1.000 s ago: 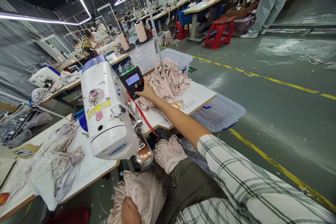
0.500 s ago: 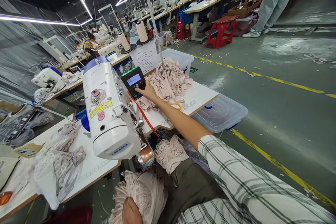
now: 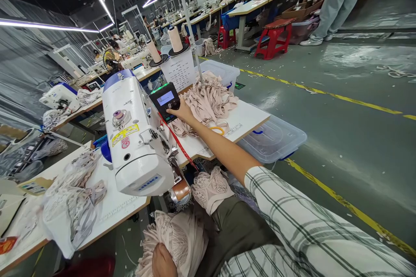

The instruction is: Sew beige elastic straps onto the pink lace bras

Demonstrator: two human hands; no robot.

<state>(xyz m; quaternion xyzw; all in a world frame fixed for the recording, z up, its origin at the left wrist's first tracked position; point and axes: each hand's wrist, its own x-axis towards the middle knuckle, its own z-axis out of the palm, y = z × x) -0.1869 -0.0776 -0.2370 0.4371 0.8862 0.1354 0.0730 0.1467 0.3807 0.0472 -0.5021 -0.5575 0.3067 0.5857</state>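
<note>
My right hand (image 3: 182, 111) reaches to the black control panel (image 3: 165, 100) with a lit screen, a finger on its buttons beside the white sewing machine (image 3: 133, 138). Whether its other fingers are curled or spread is unclear. Low in the view, my left hand (image 3: 162, 262) presses against a stack of beige lace bras (image 3: 178, 236) on my lap; its fingertips are hidden in the fabric. Another beige lace piece (image 3: 211, 186) lies over my knee. Beige straps (image 3: 211, 97) are heaped on the table behind my right hand.
Pale lace garments (image 3: 69, 201) lie on the table's left part. Two thread cones (image 3: 175, 40) stand behind the machine. A clear plastic bin (image 3: 273, 138) sits right of the table. Farther back are a red stool (image 3: 274, 39) and a standing person (image 3: 344, 4).
</note>
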